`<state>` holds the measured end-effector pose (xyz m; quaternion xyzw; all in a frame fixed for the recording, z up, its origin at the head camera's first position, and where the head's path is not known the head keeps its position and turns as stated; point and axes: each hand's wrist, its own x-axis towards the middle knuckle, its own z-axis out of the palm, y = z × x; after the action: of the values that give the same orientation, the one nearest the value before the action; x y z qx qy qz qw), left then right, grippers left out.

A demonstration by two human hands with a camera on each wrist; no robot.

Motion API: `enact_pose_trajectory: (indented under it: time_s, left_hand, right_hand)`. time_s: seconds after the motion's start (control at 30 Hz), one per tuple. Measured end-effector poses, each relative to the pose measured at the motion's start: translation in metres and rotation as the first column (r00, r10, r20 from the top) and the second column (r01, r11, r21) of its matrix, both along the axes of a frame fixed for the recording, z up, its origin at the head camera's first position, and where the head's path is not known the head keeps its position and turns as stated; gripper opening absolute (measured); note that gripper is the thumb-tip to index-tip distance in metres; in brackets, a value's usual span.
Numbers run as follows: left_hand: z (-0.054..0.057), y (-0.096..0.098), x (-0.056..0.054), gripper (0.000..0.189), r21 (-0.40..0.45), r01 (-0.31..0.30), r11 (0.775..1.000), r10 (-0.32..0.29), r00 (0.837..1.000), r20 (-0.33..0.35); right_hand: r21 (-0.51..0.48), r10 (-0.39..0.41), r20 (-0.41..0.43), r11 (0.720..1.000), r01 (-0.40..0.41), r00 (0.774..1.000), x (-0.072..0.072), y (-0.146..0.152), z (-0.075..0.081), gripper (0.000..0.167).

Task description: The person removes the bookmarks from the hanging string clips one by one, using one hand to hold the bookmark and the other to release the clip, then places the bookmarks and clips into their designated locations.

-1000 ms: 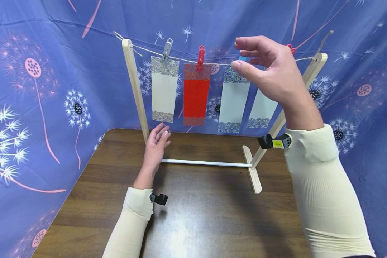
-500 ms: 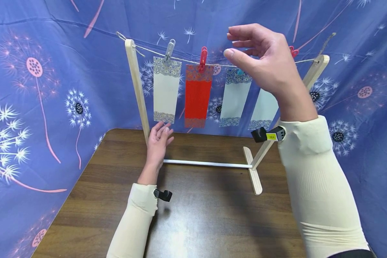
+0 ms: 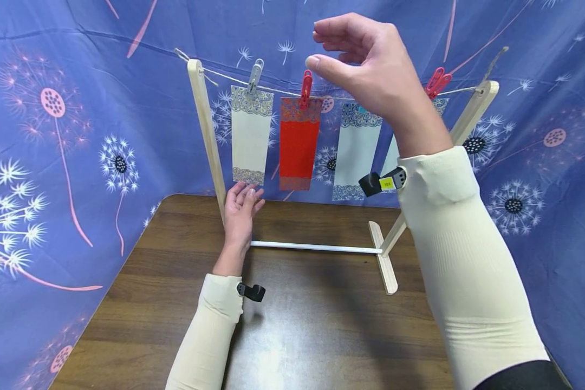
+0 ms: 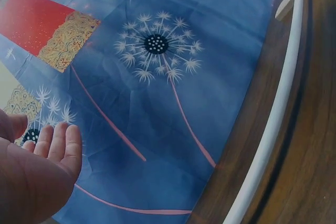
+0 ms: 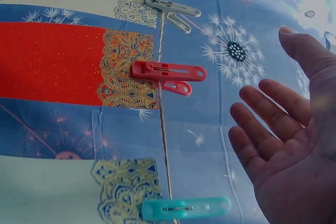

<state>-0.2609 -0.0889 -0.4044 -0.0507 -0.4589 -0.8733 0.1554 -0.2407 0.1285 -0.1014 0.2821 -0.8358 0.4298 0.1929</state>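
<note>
Four-sided paper cards hang from a twine line (image 5: 162, 124) by clothespins. My right hand (image 3: 370, 70) hovers above the line, fingers loosely bent and holding nothing. Nearest to it is the red clothespin (image 3: 306, 89) on the red card (image 3: 298, 146). A teal clothespin (image 5: 184, 208) clips a pale blue card (image 3: 357, 157); in the head view my right hand partly covers that area. My left hand (image 3: 239, 216) is just below the cream card (image 3: 250, 135), fingers relaxed, nothing held; touching cannot be told. A grey clothespin (image 3: 255, 75) holds that card.
Wooden posts (image 3: 207, 124) carry the line. A white rod (image 3: 312, 247) joins them low down, above a brown table (image 3: 312, 314). At right, red clothespins (image 3: 437, 83) hang over another card, partly hidden by my arm. Behind is a blue dandelion cloth (image 3: 97, 97).
My right hand has moved left and up, from in front of the pale blue card towards the red clothespin. The pale blue card swung slightly. My left hand has shifted slightly right.
</note>
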Motion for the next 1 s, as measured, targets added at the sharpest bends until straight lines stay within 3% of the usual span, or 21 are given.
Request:
enact_pose_trajectory:
  time_s: [0.2,0.33,0.7,1.0]
  left_hand:
    - [0.002,0.003,-0.003,0.034,0.074,-0.034,0.997,0.033,0.999,0.019]
    - [0.004,0.007,-0.002,0.029,0.116,-0.049,0.992,0.046,0.998,0.030]
    - [0.007,0.016,0.005,0.012,0.214,-0.054,0.975,0.059,0.998,-0.019]
    - [0.004,0.016,0.009,0.007,0.259,-0.078,0.963,0.091,0.995,-0.040]
  right_hand:
    - [0.068,-0.018,-0.014,0.998,0.019,1.000,-0.009,-0.012,0.002,0.052]
    - [0.064,0.006,0.032,0.998,-0.008,0.999,-0.015,-0.021,0.005,0.054]
    - [0.069,0.035,0.095,0.997,-0.041,0.995,-0.026,-0.049,0.015,0.054]
    - [0.192,-0.071,0.105,0.980,0.049,0.992,-0.035,-0.072,0.012,0.054]
